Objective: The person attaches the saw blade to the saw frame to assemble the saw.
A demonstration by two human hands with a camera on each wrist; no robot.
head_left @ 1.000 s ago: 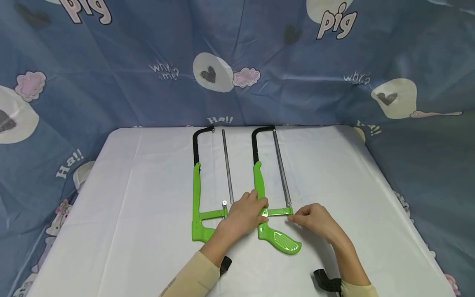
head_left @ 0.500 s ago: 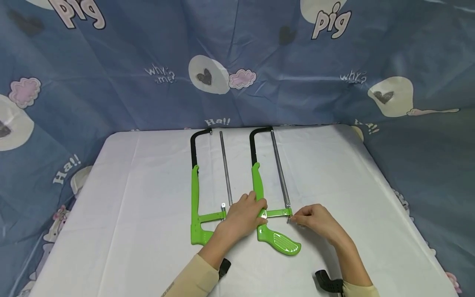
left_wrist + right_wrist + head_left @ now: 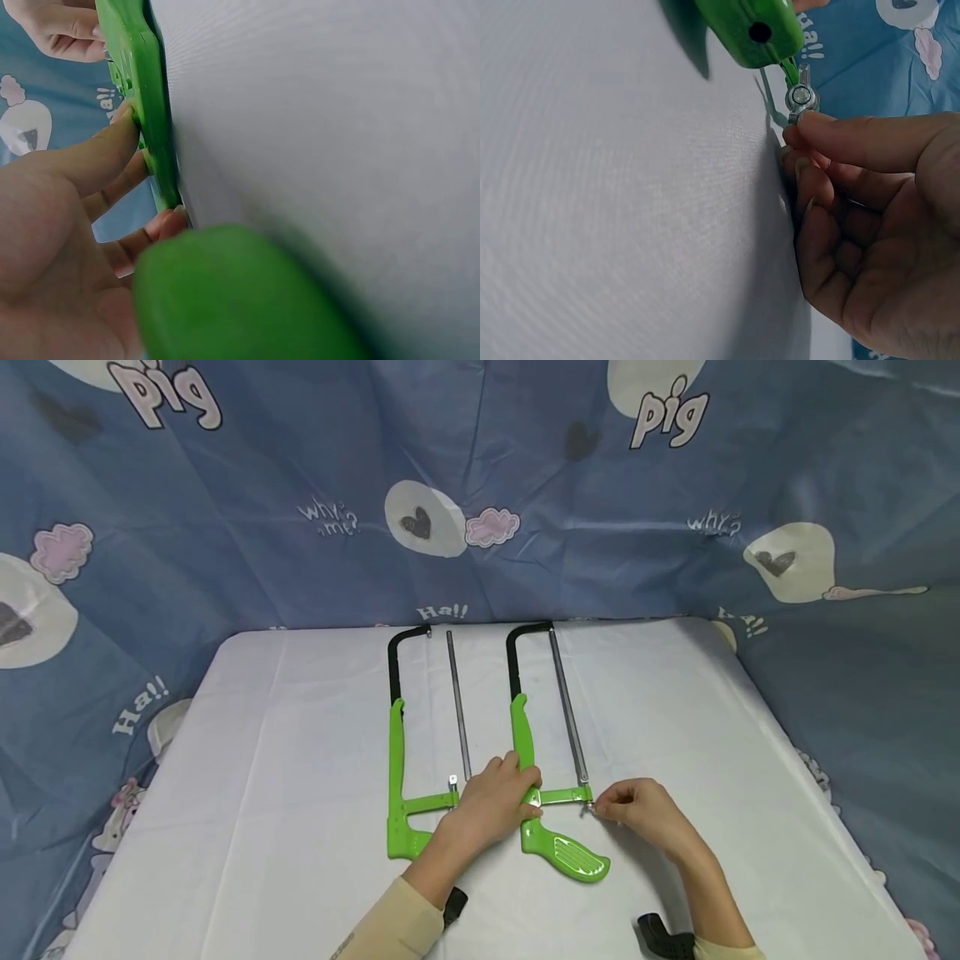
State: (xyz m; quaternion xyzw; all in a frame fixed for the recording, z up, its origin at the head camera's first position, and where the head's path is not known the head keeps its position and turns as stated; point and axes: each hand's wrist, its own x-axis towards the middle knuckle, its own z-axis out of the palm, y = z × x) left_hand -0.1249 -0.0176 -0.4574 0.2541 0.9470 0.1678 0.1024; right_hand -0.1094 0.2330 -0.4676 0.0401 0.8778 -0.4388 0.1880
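Observation:
Two hacksaws with green handles and black front frames lie side by side on the white cloth. My left hand (image 3: 491, 806) grips the right-hand hacksaw (image 3: 567, 852) where handle and frame meet, thumb on one side and fingers on the other. A grey blade (image 3: 568, 710) spans that saw's open side. At the end of its green crossbar sits a metal wing nut (image 3: 801, 96); my right hand (image 3: 637, 806) pinches one wing between thumb and forefinger. The left-hand hacksaw (image 3: 397, 760) has a separate blade (image 3: 458, 702) lying beside it, and my left forearm covers part of its handle.
White cloth (image 3: 315, 752) covers the table. A blue printed curtain (image 3: 570, 485) hangs along the back and sides. Black wrist mounts (image 3: 663, 937) sit at both sleeves, close over the cloth.
My right fingers have shifted slightly at the crossbar's end, and the wing nut shows more beside them. The left hand keeps its grip; both saws stay in place.

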